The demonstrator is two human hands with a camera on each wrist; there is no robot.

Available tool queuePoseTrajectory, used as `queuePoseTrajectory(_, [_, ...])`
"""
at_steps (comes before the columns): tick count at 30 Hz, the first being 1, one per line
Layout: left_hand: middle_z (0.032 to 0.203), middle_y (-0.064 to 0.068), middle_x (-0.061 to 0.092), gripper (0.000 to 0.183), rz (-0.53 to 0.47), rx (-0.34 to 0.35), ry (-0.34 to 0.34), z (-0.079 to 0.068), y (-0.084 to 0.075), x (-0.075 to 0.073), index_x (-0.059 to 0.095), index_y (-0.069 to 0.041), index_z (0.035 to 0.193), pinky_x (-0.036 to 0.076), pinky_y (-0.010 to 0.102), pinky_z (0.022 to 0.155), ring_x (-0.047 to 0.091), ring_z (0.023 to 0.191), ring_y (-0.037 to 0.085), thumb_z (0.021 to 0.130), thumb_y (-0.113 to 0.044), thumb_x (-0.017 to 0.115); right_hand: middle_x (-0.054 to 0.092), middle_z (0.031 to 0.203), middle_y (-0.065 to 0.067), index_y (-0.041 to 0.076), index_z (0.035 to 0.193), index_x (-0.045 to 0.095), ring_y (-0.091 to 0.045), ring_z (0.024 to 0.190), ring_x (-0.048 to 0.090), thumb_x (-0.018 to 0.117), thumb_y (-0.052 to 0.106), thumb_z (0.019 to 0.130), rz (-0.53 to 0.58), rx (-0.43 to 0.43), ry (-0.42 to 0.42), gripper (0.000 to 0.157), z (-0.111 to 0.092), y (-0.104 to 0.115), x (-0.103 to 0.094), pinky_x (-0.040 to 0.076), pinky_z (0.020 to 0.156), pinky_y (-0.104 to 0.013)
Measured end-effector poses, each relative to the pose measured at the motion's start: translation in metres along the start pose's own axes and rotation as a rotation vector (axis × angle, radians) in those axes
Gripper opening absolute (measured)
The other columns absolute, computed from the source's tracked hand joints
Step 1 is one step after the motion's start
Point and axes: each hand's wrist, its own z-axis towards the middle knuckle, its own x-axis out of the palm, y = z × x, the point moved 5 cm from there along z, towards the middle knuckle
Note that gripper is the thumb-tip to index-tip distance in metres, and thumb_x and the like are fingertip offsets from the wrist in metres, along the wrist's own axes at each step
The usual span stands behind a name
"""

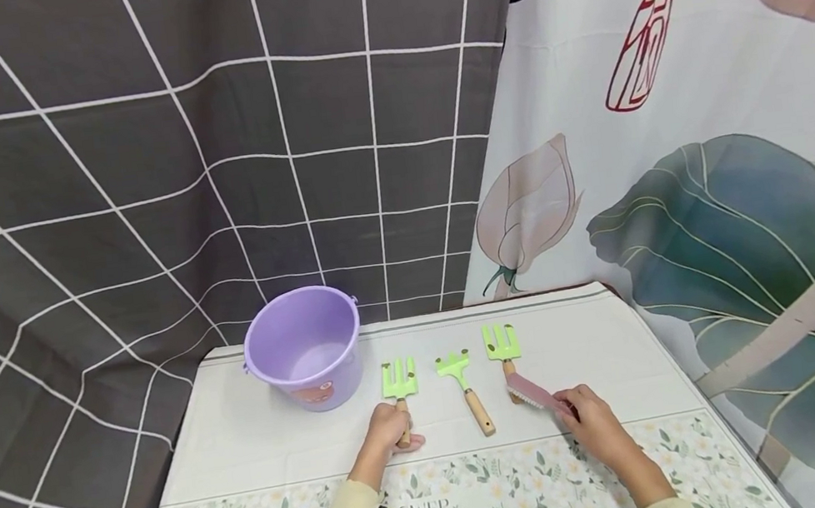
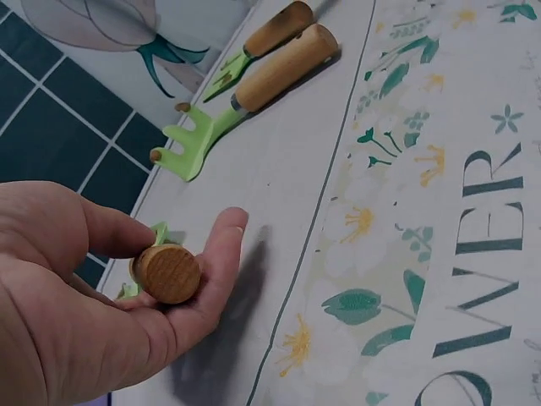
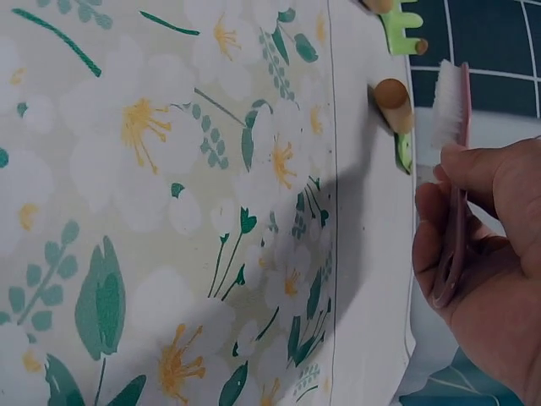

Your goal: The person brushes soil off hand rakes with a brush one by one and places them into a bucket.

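My left hand pinches the wooden handle of a small green garden fork between thumb and fingers; in the left wrist view the handle's round end faces the camera. A pink brush with white bristles is gripped by its handle in my right hand. Its head hangs over the handle of a second green fork lying on the table. Between the hands lies a green hand rake with a wooden handle.
A purple bucket stands at the table's back left. The white table cover has a floral band along the front. Behind the table hang a dark checked curtain and a white curtain with painted flowers.
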Motion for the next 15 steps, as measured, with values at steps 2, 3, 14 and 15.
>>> queuePoseTrajectory(2, [0.087,0.02,0.06,0.018,-0.006,0.021,-0.005,0.0,0.002,0.0,0.049,0.017,0.107,0.065,0.029,0.059,0.071,0.063,0.024,0.092,0.007,0.045,0.061,0.105,-0.012,-0.003,0.122,0.067,-0.019,0.089,0.06,0.073,0.005,0.095,0.002,0.001,0.005,0.029,-0.001,0.0,0.0,0.058,0.075,-0.038])
queuePoseTrajectory(3, [0.085,0.019,0.06,0.019,-0.014,0.03,-0.004,-0.001,0.003,0.0,0.048,0.018,0.11,0.064,0.028,0.058,0.069,0.062,0.021,0.094,0.008,0.045,0.061,0.105,-0.012,-0.003,0.122,0.067,-0.019,0.089,0.06,0.073,0.005,0.095,0.0,0.005,0.006,0.029,-0.001,0.0,0.0,0.059,0.076,-0.039])
queuePoseTrajectory(14, [0.084,0.008,0.054,0.027,-0.059,0.068,-0.032,0.0,0.01,-0.001,0.041,0.012,0.124,0.044,0.016,0.048,0.05,0.06,0.01,0.101,-0.003,0.041,0.066,0.103,-0.008,0.002,0.121,0.068,-0.016,0.086,0.057,0.074,0.005,0.093,0.013,-0.029,-0.039,0.028,0.001,0.006,-0.002,0.057,0.076,-0.038])
queuePoseTrajectory(15, [0.084,0.008,0.054,0.029,-0.058,0.068,-0.031,-0.001,0.008,-0.001,0.041,0.012,0.126,0.044,0.016,0.049,0.05,0.061,0.01,0.103,-0.005,0.04,0.066,0.103,-0.007,0.002,0.122,0.068,-0.016,0.087,0.057,0.074,0.006,0.094,0.015,-0.027,-0.037,0.028,0.001,0.007,-0.003,0.057,0.076,-0.038])
